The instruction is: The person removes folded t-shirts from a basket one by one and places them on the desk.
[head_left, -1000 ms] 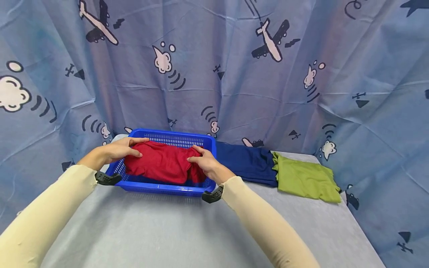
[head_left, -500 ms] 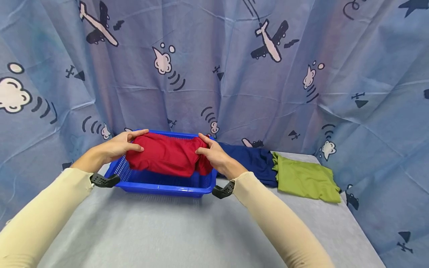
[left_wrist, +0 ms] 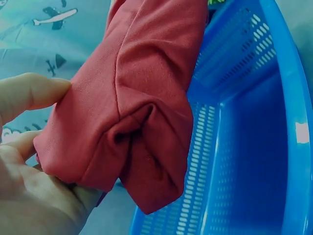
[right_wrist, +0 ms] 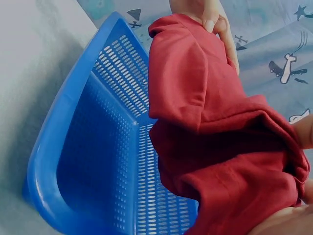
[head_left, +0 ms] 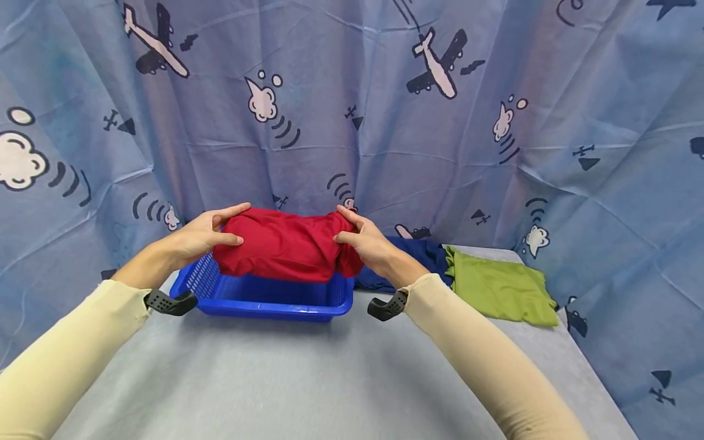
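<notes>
A folded red cloth garment (head_left: 286, 244) is held up over the blue plastic basket (head_left: 264, 308). My left hand (head_left: 195, 241) grips its left end, thumb on the near face and fingers behind. At the other end my right hand (head_left: 371, 247) pinches the cloth the same way. Seen from the left wrist, the red garment (left_wrist: 132, 103) hangs in folds beside the slotted basket wall (left_wrist: 195, 171). The right wrist view shows the garment's loose folds (right_wrist: 220, 147) and the bare basket floor (right_wrist: 95, 161). Some fingers are hidden behind the cloth.
Right of the basket lies a folded dark blue cloth (head_left: 420, 253), partly behind my right hand. A folded green cloth (head_left: 503, 287) lies farther right, near the table's edge. The grey table (head_left: 286, 379) extends in front. A blue curtain (head_left: 308, 110) with airplane prints hangs behind.
Both hands have raised the red garment from inside the basket to above it, moving slightly right. More of the basket's interior now shows. The blue and green cloths stay in place.
</notes>
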Demonstrator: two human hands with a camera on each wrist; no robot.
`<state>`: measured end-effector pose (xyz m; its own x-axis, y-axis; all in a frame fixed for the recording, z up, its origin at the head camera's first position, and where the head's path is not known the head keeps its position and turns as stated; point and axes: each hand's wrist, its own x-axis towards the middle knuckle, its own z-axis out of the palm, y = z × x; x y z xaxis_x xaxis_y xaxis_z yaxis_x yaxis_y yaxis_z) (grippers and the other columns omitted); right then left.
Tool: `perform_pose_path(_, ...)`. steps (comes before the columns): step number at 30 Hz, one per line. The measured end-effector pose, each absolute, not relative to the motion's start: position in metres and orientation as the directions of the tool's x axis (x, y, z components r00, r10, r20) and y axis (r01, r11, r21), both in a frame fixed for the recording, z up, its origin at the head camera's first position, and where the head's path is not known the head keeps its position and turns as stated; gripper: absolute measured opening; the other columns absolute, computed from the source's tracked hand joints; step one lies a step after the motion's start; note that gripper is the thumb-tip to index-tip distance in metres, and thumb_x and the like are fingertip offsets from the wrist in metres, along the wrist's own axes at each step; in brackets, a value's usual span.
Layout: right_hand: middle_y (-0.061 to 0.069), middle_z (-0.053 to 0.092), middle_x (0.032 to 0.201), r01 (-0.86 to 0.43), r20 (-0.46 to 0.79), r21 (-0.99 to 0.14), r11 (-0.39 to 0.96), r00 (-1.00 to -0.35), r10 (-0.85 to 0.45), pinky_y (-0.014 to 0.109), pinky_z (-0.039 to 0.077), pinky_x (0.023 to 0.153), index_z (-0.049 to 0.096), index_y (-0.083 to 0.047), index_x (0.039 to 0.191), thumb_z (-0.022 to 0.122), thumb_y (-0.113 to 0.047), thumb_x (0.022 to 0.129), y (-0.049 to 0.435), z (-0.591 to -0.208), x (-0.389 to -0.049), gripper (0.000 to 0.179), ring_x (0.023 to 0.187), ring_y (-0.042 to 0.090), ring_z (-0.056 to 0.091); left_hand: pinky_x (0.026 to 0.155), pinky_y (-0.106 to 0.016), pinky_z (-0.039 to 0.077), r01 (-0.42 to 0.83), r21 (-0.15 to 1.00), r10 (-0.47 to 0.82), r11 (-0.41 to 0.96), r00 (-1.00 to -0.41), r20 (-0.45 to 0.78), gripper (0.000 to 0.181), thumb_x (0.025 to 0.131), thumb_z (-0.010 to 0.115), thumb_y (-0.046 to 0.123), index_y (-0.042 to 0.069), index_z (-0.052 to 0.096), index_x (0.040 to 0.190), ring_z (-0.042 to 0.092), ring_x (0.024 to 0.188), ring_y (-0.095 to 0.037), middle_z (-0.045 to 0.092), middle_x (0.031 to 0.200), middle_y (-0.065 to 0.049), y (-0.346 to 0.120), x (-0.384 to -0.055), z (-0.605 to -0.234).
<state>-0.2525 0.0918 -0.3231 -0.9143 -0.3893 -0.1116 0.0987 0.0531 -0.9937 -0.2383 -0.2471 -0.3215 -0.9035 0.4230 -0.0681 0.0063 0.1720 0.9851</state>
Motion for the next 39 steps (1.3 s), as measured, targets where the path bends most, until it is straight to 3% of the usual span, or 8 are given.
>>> perform_pose_path(14, 0.003, 0.022, 0.167, 0.052, -0.061, -0.998, 0.034, -0.903, -0.425, 0.034, 0.033, 0.119, 0.018, -0.024, 0.164, 0.053, 0.0, 0.095, 0.135, -0.307, -0.235, 0.081, 0.146, 0.019, 0.035, 0.093, -0.019, 0.055, 0.069, 0.994, 0.46, 0.085, -0.888, 0.023, 0.081, 0.092, 0.059, -0.006, 0.009, 0.021, 0.162, 0.063, 0.112, -0.003, 0.058, 0.129, 0.009, -0.212, -0.23, -0.323)
perform_pose_path(24, 0.004, 0.022, 0.167, 0.058, -0.085, -0.995, 0.079, -0.906, -0.415, 0.015, 0.047, 0.093, 0.017, -0.027, 0.164, 0.051, 0.0, 0.096, 0.171, -0.304, -0.229, 0.08, 0.13, 0.012, 0.043, 0.091, -0.021, 0.055, 0.074, 0.984, 0.525, 0.164, -0.851, -0.024, 0.083, 0.094, 0.058, 0.0, 0.014, 0.016, 0.164, 0.061, 0.114, -0.008, 0.035, 0.158, -0.02, -0.185, -0.226, -0.319)
perform_pose_path(27, 0.004, 0.016, 0.168, 0.053, -0.095, -0.992, 0.11, -0.906, -0.413, 0.026, 0.039, 0.111, 0.016, -0.028, 0.164, 0.051, 0.0, 0.097, 0.183, -0.304, -0.23, 0.08, 0.139, 0.016, 0.035, 0.089, -0.024, 0.057, 0.076, 0.982, 0.544, 0.172, -0.839, -0.031, 0.083, 0.094, 0.058, 0.001, 0.016, 0.016, 0.164, 0.062, 0.113, -0.012, 0.034, 0.159, -0.019, -0.174, -0.225, -0.315)
perform_pose_path(31, 0.001, -0.006, 0.172, 0.033, -0.088, -0.99, 0.138, -0.904, -0.417, 0.052, 0.005, 0.128, 0.015, -0.026, 0.164, 0.051, -0.001, 0.098, 0.203, -0.298, -0.227, 0.079, 0.157, 0.023, -0.003, 0.088, -0.029, 0.059, 0.071, 0.985, 0.563, 0.156, -0.826, -0.029, 0.084, 0.094, 0.058, 0.0, 0.016, 0.015, 0.164, 0.063, 0.114, -0.016, 0.032, 0.159, -0.016, -0.158, -0.225, -0.31)
perform_pose_path(32, 0.001, -0.009, 0.172, 0.025, -0.087, -0.988, 0.154, -0.907, -0.412, 0.046, 0.013, 0.127, 0.015, -0.026, 0.164, 0.051, -0.002, 0.098, 0.208, -0.296, -0.226, 0.079, 0.156, 0.025, 0.0, 0.089, -0.031, 0.059, 0.073, 0.986, 0.569, 0.15, -0.822, -0.026, 0.084, 0.094, 0.059, 0.0, 0.016, 0.015, 0.164, 0.062, 0.116, -0.017, 0.031, 0.16, -0.015, -0.153, -0.225, -0.309)
perform_pose_path(33, 0.001, -0.009, 0.172, 0.017, -0.088, -0.984, 0.176, -0.911, -0.402, 0.039, 0.029, 0.12, 0.016, -0.027, 0.164, 0.051, -0.003, 0.098, 0.213, -0.294, -0.224, 0.078, 0.148, 0.024, 0.022, 0.091, -0.033, 0.059, 0.072, 0.987, 0.574, 0.145, -0.818, -0.024, 0.085, 0.093, 0.059, 0.0, 0.016, 0.015, 0.164, 0.061, 0.119, -0.019, 0.031, 0.161, -0.014, -0.148, -0.224, -0.309)
perform_pose_path(38, 0.003, 0.001, 0.172, 0.021, -0.11, -0.973, 0.228, -0.916, -0.385, 0.013, 0.04, 0.075, 0.016, -0.031, 0.163, 0.051, -0.007, 0.1, 0.235, -0.293, -0.218, 0.076, 0.126, 0.017, 0.035, 0.101, -0.044, 0.056, 0.063, 0.99, 0.604, 0.126, -0.797, -0.026, 0.087, 0.093, 0.059, -0.001, 0.018, 0.013, 0.164, 0.054, 0.132, -0.029, 0.027, 0.165, -0.01, -0.13, -0.22, -0.307)
perform_pose_path(39, 0.003, 0.002, 0.171, 0.024, -0.112, -0.974, 0.224, -0.915, -0.388, 0.012, 0.045, 0.086, 0.016, -0.032, 0.163, 0.051, -0.007, 0.1, 0.238, -0.293, -0.217, 0.076, 0.135, 0.017, 0.033, 0.101, -0.045, 0.055, 0.06, 0.99, 0.606, 0.125, -0.795, -0.029, 0.088, 0.093, 0.059, -0.001, 0.018, 0.013, 0.164, 0.054, 0.133, -0.03, 0.027, 0.165, -0.01, -0.127, -0.219, -0.307)
